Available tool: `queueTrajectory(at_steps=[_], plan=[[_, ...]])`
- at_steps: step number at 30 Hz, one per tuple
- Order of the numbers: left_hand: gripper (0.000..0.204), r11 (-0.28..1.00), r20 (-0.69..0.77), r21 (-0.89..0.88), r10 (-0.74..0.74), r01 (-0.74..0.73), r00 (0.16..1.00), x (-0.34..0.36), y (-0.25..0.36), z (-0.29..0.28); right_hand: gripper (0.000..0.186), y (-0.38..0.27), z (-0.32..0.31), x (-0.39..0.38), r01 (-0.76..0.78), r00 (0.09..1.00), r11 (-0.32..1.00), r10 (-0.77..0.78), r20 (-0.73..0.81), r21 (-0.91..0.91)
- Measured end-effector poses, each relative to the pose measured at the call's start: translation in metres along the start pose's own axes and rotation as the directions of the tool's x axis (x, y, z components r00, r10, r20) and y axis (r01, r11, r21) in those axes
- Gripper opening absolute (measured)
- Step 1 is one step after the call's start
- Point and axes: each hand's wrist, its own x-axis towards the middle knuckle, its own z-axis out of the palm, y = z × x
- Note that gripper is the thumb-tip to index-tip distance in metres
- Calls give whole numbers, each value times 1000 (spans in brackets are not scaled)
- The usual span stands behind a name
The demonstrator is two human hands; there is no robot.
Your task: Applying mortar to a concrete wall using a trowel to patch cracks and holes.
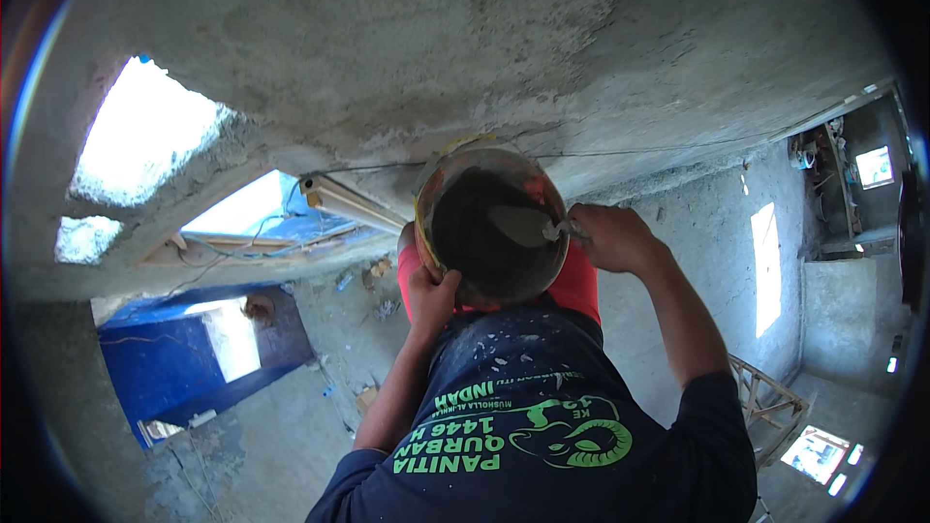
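Observation:
A round bucket [528, 283] with a stained, crusted rim stands close in front of my body. Dark grey wet mortar [467, 232] lies inside it. My left hand [433, 296] is closed on the near left part of the rim, thumb over the edge. From the right, my right hand [616, 238] is wrapped round the handle of a trowel [521, 226]. Its pale, pointed blade reaches over the mortar inside the bucket, tip toward the left. Whether the blade touches the mortar, I cannot tell.
A grey plastered wall [387, 48] rises just beyond the bucket. On the left are bright openings and a blue-walled recess [155, 353]. Long pale bars [354, 205] lie left of the bucket. A wooden frame [770, 402] stands at the lower right, on the grey floor.

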Motion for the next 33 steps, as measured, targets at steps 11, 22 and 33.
queueTrajectory(at_steps=[11, 22, 33], plan=[[14, 987, 14, -143, -66, 67, 998, -6, -3, 0, 26, -40, -25, 72, 207, 918, 941, -92, 386, -267], [21, 980, -45, -189, 57, -65, 997, -3, 13, 11, 25, -53, -5, 106, 427, 768, 902, -327, 551, -60], [44, 989, 31, -137, -50, 53, 998, -2, 27, 8, 36, 7, 2, 108, 96, 719, 956, -259, 645, 276]])
